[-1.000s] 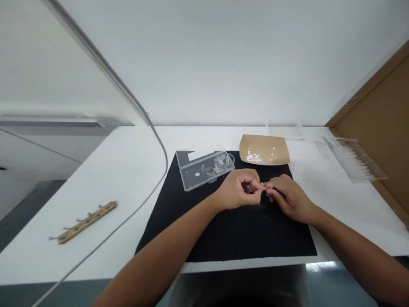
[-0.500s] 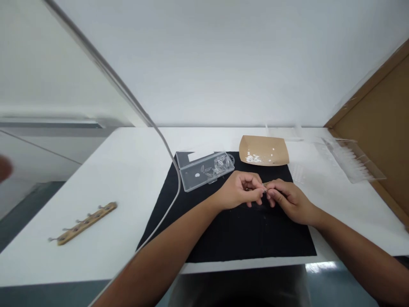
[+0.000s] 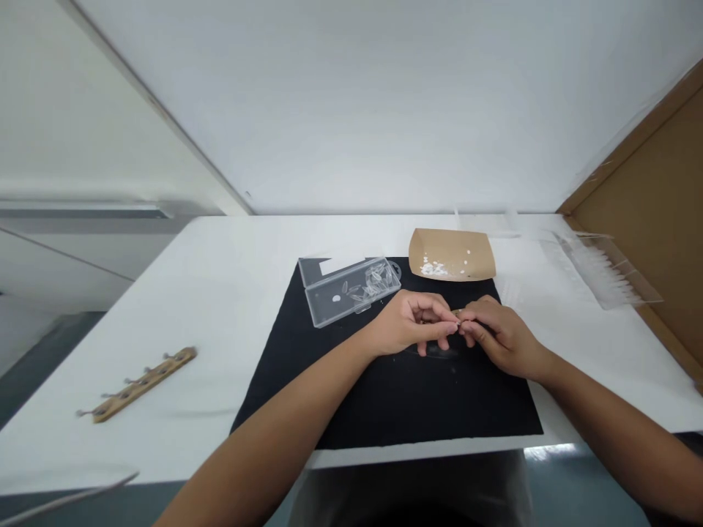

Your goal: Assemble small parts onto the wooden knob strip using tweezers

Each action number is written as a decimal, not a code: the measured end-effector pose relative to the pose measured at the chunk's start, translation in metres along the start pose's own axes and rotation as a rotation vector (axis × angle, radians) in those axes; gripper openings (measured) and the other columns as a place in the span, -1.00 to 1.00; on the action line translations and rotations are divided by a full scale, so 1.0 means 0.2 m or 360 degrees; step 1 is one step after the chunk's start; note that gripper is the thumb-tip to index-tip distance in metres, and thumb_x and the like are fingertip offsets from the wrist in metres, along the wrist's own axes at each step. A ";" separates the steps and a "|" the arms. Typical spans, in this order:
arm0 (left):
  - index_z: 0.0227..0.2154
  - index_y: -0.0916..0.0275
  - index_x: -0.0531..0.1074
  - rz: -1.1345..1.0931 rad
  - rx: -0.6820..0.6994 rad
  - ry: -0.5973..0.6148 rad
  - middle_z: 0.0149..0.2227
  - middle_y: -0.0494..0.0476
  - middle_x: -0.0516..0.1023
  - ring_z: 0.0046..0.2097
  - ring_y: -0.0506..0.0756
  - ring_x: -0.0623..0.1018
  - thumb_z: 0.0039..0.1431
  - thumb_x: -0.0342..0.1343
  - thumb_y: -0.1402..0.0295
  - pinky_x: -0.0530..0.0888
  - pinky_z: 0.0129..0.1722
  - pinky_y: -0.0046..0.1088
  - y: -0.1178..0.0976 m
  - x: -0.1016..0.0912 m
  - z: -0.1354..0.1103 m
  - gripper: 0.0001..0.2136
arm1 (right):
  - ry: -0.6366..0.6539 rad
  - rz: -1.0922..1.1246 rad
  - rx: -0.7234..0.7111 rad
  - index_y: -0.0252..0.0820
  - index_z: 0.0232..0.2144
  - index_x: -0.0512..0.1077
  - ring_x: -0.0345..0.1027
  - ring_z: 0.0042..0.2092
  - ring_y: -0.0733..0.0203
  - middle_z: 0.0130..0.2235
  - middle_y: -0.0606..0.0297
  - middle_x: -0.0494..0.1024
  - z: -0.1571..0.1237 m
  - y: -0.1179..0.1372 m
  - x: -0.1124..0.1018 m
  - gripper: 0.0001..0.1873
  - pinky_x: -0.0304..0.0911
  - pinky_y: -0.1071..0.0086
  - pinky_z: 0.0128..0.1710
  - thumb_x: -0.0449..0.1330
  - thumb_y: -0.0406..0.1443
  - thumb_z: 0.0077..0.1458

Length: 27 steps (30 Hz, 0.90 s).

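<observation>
Above the black mat, my left hand and my right hand meet fingertip to fingertip. Thumb and forefinger of the left are pinched on a tiny part too small to name. My right fingers are also closed, and a bit of something tan shows at their tips; its kind is mostly hidden. Just behind the left hand lies an open clear plastic case with several clear, leaf-shaped pieces in it. A brown paper tray holding small white bits stands behind both hands.
On the left of the white table lies a wooden strip with metal hooks. Clear plastic trays stand at the right, beside a brown board. Part of a pale cord crosses the lower left corner.
The pale cord has swung from across the view down to the lower left corner. A blurred fingertip-like shape at the left edge is gone. My hands stay together, barely shifted.
</observation>
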<state>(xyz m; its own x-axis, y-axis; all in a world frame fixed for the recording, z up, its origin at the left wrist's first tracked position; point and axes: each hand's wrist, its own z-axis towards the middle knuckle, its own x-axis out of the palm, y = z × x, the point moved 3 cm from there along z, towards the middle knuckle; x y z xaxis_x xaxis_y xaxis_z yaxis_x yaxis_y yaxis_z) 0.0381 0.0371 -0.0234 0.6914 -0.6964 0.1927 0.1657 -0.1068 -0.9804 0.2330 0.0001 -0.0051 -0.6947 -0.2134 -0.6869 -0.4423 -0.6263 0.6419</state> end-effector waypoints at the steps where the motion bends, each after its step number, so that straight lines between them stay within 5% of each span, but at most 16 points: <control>1: -0.25 0.35 0.63 0.0041 0.0032 -0.0007 -0.29 0.10 0.53 -0.39 0.02 0.67 0.14 0.44 0.15 0.53 -0.63 -0.68 -0.01 0.00 0.00 -0.67 | -0.0026 -0.0082 -0.0066 -0.10 -0.23 0.44 0.35 -0.36 0.26 -0.42 0.41 0.51 0.00 0.00 0.00 -0.74 0.13 0.25 -0.16 0.02 -0.23 0.51; 5: -0.26 0.35 0.61 0.0193 0.0145 -0.0026 -0.24 0.13 0.53 -0.40 0.00 0.68 0.18 0.41 0.18 0.54 -0.60 -0.69 -0.03 0.01 -0.01 -0.71 | -0.0101 -0.0317 -0.0220 -0.09 -0.13 0.43 0.34 -0.36 0.26 -0.40 0.41 0.52 -0.01 -0.03 -0.01 -0.88 0.06 0.23 -0.18 0.09 -0.30 0.47; 17: -0.24 0.34 0.61 0.0335 0.0356 0.0038 -0.18 0.20 0.55 -0.41 -0.03 0.67 0.26 0.35 0.22 0.55 -0.56 -0.67 -0.08 0.02 -0.03 -0.76 | -0.0123 -0.0335 -0.0295 -0.07 -0.10 0.42 0.38 -0.35 0.20 -0.39 0.35 0.54 -0.03 -0.03 -0.01 -0.87 0.09 0.20 -0.18 0.06 -0.27 0.47; 27: -0.21 0.25 0.63 0.0983 0.0892 -0.0050 -0.25 0.20 0.62 -0.36 -0.02 0.54 0.33 0.24 0.41 0.52 -0.42 -0.55 -0.14 0.04 -0.04 -0.92 | -0.0163 -0.0363 -0.0301 -0.08 -0.13 0.42 0.34 -0.38 0.23 -0.40 0.37 0.52 -0.03 -0.03 -0.01 -0.87 0.10 0.21 -0.19 0.06 -0.31 0.47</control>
<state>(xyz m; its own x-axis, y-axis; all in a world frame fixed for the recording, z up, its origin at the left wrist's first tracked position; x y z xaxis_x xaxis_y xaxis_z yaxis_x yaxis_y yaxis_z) 0.0329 0.0286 0.0053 0.7906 -0.4925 -0.3638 0.0699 0.6628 -0.7455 0.2392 -0.0008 -0.0095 -0.6474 0.0196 -0.7619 -0.4870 -0.7797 0.3937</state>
